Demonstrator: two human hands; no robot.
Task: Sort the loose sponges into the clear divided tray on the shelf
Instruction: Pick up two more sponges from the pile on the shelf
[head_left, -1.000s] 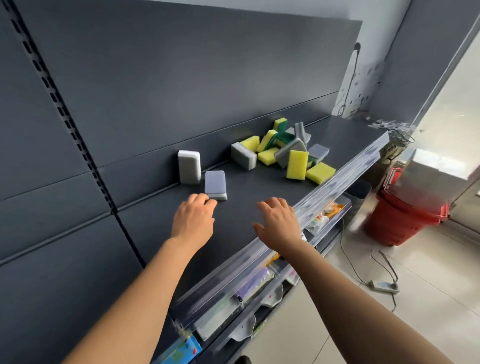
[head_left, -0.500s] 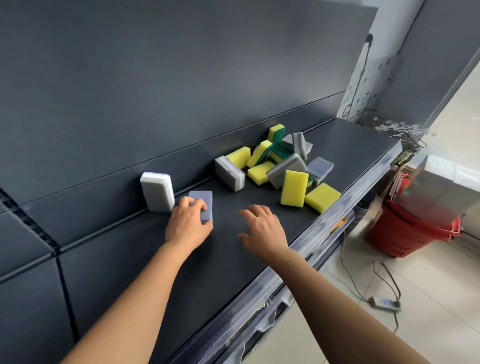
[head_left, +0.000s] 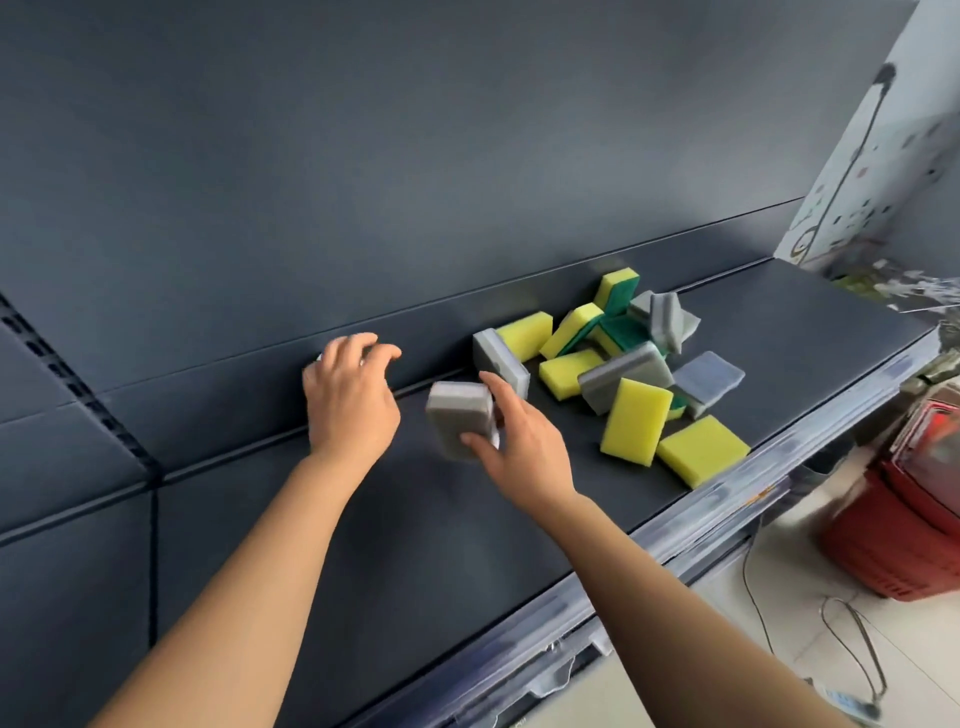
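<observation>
Grey sponge (head_left: 461, 418): passed from left hand (head_left: 350, 402) to right hand (head_left: 519, 447), lifted off shelf (head_left: 415, 545). Left hand: now over white sponge (head_left: 317, 359).

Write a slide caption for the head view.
Right hand holds a grey sponge, left hand beside it, sponge pile on the shelf.

Your left hand (head_left: 353, 400) was at the rear of the shelf (head_left: 363, 545), against the back panel (head_left: 415, 156), over a mostly hidden sponge (head_left: 319, 358). Your right hand (head_left: 519, 441), just to its right, held a second sponge (head_left: 460, 418) above the shelf. The sponge pile (head_left: 623, 374) lay further right, and the basket (head_left: 904, 530) sat on the floor below the shelf's right end.
</observation>
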